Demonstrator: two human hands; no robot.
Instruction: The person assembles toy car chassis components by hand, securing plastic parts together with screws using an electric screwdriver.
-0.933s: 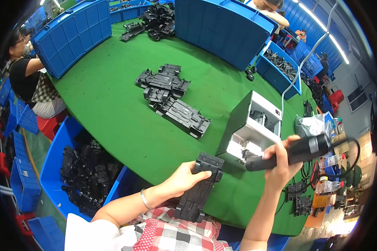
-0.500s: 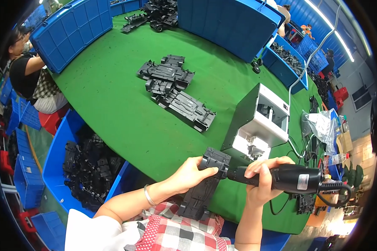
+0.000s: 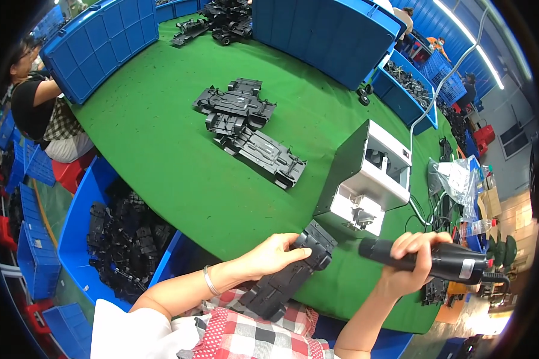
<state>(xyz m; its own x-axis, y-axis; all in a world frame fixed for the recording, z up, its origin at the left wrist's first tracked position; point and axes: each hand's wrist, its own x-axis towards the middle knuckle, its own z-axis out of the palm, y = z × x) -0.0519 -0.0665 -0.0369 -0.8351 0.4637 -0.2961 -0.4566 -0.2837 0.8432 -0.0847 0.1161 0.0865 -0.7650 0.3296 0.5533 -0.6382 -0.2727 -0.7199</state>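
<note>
The green surface [image 3: 179, 173] carries everything, and the work sits at its near edge. Toward the right edge stands a grey-and-white box-shaped machine [image 3: 365, 176]; at the middle lies a loose heap of dark chassis plates [image 3: 248, 128]. Below the left edge, a blue bin [image 3: 81, 209] holds many more black parts.

The left hand [image 3: 275, 254] presses a black chassis plate [image 3: 287, 278] that lies half over the near edge, its far end on the surface and its near end above the lap. The left fingers [image 3: 296, 252] lie nearly flat on top, thumb at the side: a hold-down, not a full wrap. The right hand [image 3: 410, 263] is closed tight round a black powered screwdriver [image 3: 428, 260], whose tip points at the plate from just beside it.

With so much of the plate overhanging, a push from the tool could tip or slide it off the edge. A skidding tip would likely meet the left fingers, which lie close to its line. The cable trailing to the right might snag and pull the tool off aim.
</note>
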